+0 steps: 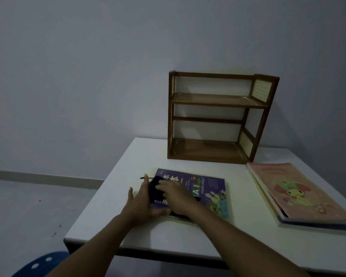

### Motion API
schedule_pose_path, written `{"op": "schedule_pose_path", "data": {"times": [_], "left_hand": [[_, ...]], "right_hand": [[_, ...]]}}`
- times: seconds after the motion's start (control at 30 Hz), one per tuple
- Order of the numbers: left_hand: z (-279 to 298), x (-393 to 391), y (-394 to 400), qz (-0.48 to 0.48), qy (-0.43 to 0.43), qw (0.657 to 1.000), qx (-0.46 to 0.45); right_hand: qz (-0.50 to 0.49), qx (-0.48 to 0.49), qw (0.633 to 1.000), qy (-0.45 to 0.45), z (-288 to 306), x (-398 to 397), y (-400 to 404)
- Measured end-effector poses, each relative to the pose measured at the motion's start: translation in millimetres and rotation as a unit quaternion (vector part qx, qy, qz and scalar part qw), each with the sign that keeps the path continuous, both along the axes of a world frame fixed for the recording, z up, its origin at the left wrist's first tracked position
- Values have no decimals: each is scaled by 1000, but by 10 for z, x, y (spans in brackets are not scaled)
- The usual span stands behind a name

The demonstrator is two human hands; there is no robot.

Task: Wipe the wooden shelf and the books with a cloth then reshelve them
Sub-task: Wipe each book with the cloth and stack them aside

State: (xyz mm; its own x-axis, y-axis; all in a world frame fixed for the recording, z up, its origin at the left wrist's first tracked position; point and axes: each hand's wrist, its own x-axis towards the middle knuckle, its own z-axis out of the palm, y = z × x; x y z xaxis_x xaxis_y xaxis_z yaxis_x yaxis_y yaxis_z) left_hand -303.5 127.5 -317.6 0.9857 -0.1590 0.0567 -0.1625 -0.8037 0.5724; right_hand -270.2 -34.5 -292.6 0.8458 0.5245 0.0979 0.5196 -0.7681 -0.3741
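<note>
My right hand presses the dark cloth on the purple book — left hand flat, steadying; empty shelf at one o'clock.

The wooden shelf stands at the back of the worktop, up against the wall, both tiers bare and open at the front, so a reach goes straight in; its side panels close off the left and right ends. Before it lies a clear strip of worktop, then the purple book flat in the middle, with both hands and a dark cloth crowding its left half. To the right, a pink-covered stack of books fills that side almost to the edge (only a narrow lane runs between the two). The near edge and the left margin lie free.
</note>
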Motion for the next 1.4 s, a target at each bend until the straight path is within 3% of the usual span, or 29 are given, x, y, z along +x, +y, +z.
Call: {"op": "schedule_pose_path", "data": {"times": [0.13, 0.23, 0.33, 0.47, 0.63, 0.77, 0.9, 0.97, 1.07, 1.23, 1.4], "left_hand": [[-17, 3, -3, 15, 16, 1000, 0], [-3, 8, -3, 21, 20, 1000, 5], [-14, 11, 2, 17, 19, 1000, 6], [-5, -2, -1, 7, 14, 998, 55], [19, 3, -26, 12, 17, 997, 75], [18, -2, -27, 15, 23, 997, 66], [10, 16, -30, 13, 19, 995, 98], [52, -6, -44, -20, 4, 983, 184], [200, -71, -151, -139, -92, 939, 302], [235, -59, -330, -237, -222, 899, 294], [266, 68, -382, -306, -259, 858, 321]], "right_hand": [[-140, -30, 988, -54, -11, 427, -594], [-222, -62, 973, -18, -34, 437, -1114], [-208, -48, 977, -21, -34, -31, -1006], [-95, -19, 995, -27, -10, -667, -395], [-72, -5, 997, -8, -2, -496, -484], [-187, -23, 982, -7, 74, -187, -1087], [-298, 16, 952, 65, 24, -127, -1510], [-317, 3, 945, 81, 24, -147, -1547], [-349, -46, 934, 53, 174, -168, -1642], [-352, -129, 924, 74, 95, -413, -1809], [-340, -139, 929, 49, -60, -471, -1845]]}}
